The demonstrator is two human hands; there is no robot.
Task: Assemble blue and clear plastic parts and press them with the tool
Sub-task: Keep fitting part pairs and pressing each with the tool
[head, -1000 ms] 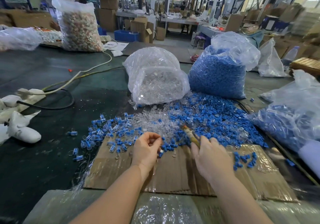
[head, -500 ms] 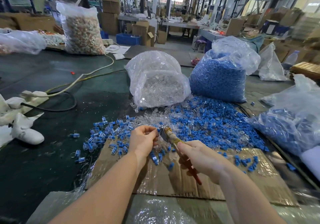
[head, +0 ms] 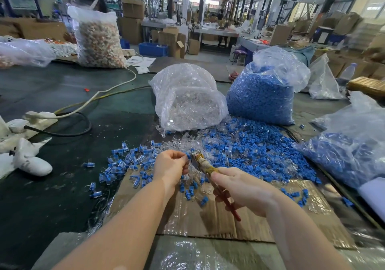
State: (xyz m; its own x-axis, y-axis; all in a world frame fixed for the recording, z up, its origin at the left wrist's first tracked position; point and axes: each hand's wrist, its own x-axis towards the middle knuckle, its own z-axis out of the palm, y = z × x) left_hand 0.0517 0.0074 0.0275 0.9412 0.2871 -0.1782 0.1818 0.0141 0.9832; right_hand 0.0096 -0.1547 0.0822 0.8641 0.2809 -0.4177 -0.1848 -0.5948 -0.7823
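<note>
My left hand (head: 171, 168) pinches a small blue and clear part (head: 188, 155) at its fingertips, held up to the metal jaws of the pliers-like tool (head: 203, 162). My right hand (head: 241, 188) grips the tool's taped and red handles, jaws pointing up-left at the part. Loose blue parts (head: 250, 151) and clear parts (head: 187, 142) lie heaped on the table beyond my hands. Assembled blue-and-clear pieces (head: 129, 161) are scattered to the left.
A bag of clear parts (head: 187, 103) and a bag of blue parts (head: 264, 94) stand behind the heap. Another bag of blue pieces (head: 350, 151) lies right. Taped cardboard (head: 208, 213) covers the near table. Cables and a power strip (head: 39, 116) lie left.
Both hands lifted off the pile and came together. The tool swung up so its jaws meet the part in my left fingertips; the view tilted slightly down.
</note>
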